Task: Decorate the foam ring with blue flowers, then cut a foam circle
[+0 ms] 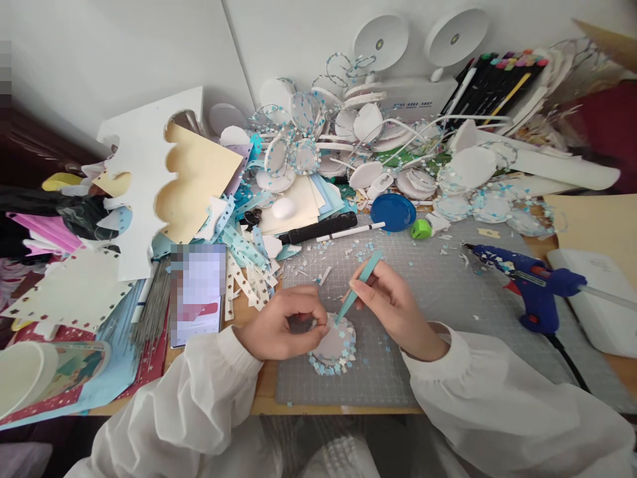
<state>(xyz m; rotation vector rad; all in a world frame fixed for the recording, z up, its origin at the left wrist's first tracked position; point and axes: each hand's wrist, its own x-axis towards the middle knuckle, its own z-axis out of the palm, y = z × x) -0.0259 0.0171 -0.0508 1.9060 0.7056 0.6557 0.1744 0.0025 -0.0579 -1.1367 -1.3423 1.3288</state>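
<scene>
A white round disc [334, 346], its rim ringed with small blue and white paper flowers, lies on the grey cutting mat [393, 385]. My right hand [391, 299] is closed around teal tweezers [365, 275], which slant down so that their tips meet the disc's upper part. My left hand [283, 325] has thumb and forefinger pinched together over the disc's left edge, close to the tweezer tips. Whatever sits in that pinch is too small or hidden to make out. Loose paper flowers are scattered on the mat around the disc.
At right a blue glue gun [540, 285] rests with its cord trailing forward. A phone [206, 299] lies left of the mat, beside punched paper strips [249, 279]. Behind stand a blue lid [393, 212], a green tape dispenser [422, 229] and piled white discs [368, 123].
</scene>
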